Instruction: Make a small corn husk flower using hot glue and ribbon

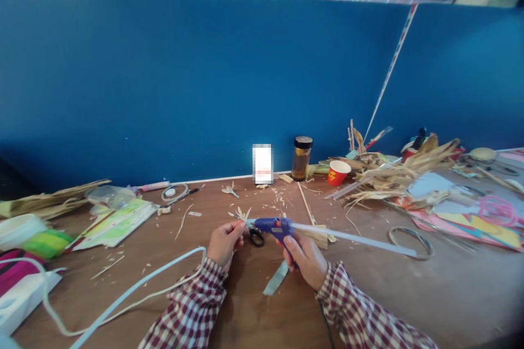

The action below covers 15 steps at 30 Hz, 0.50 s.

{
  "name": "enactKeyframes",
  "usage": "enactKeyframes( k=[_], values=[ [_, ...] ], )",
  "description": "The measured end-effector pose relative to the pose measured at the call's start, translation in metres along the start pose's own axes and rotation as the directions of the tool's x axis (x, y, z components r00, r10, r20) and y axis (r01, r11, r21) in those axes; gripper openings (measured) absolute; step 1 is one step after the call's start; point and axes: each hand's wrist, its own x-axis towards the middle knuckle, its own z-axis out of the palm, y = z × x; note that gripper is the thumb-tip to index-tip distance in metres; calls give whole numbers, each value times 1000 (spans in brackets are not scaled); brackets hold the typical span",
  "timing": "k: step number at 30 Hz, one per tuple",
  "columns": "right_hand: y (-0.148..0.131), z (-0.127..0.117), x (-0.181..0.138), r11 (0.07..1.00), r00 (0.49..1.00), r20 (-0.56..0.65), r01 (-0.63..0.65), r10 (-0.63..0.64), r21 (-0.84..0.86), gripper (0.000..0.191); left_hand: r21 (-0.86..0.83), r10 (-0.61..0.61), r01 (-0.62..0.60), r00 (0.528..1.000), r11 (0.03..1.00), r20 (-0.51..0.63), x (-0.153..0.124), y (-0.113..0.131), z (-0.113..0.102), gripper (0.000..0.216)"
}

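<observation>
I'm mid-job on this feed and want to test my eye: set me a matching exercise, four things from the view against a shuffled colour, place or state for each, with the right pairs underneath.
Things
1. glue gun
2. pale flower
3. paper cup
4. jar

Descriptions
A. red with yellow marks
B. in the right hand
C. upright, capped in black
D. at the fingers of the left hand

Right pairs: 1-B, 2-D, 3-A, 4-C

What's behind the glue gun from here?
A black loop shows partly behind the glue gun, and a tan piece behind the glue stick. Anything the glue gun and right hand cover is hidden.
</observation>
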Motion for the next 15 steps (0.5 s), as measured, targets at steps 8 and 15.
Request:
enactKeyframes(
  k=[8,15],
  values=[
    [-2,-1,0,1000,1000,13,-1,2,-10,40,6,12,-12,1000,1000,2,-1,1,1,39],
    [-1,0,0,1000,1000,14,-8,8,-15,40,1,2,-2,1000,1000,7,0,1,0,37]
  ],
)
